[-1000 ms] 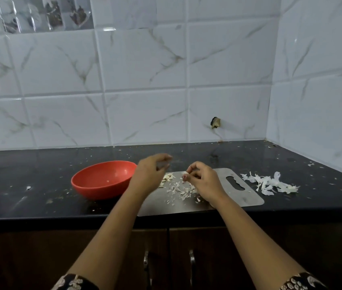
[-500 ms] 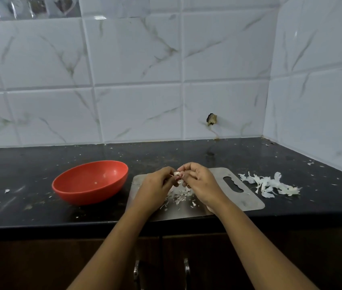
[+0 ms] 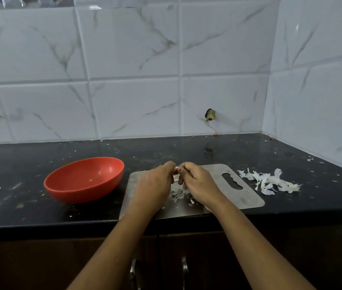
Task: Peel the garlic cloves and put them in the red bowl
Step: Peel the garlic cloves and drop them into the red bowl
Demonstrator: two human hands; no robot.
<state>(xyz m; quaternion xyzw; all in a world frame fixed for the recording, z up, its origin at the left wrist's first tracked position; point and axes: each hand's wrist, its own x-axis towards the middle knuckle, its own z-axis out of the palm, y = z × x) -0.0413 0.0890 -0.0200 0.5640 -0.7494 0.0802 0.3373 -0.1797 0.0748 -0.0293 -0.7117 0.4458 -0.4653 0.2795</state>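
Left hand: I see my left hand (image 3: 155, 185) with its fingers curled, the tips pinching the garlic clove (image 3: 177, 168) from its own side.
Right hand: my right hand (image 3: 199, 185) mirrors it, fingers bent inward and pinching the same clove; the two sets of fingertips meet.
Clove: it sits between the two hands at the fingertips, above the far part of the cutting board (image 3: 239, 197). Only a small pale bit shows, so I cannot tell its long axis or how much skin is on it.
Step, as I judge it: peeling, with the drop into the bowl not yet done.
Key relation: the red bowl (image 3: 78, 193) lies outward of the left hand, just beside the board's edge and well apart from the right hand. The left hand is clearly the nearer one for the drop.
Bowl contents: I make out only a few pale specks inside.
Below the hands: loose peel scraps (image 3: 178, 194) lie on the board under the fingertips.
Beyond the right hand: a pile of skins (image 3: 270, 182) rests on the dark counter (image 3: 19, 164), past the board's handle slot.
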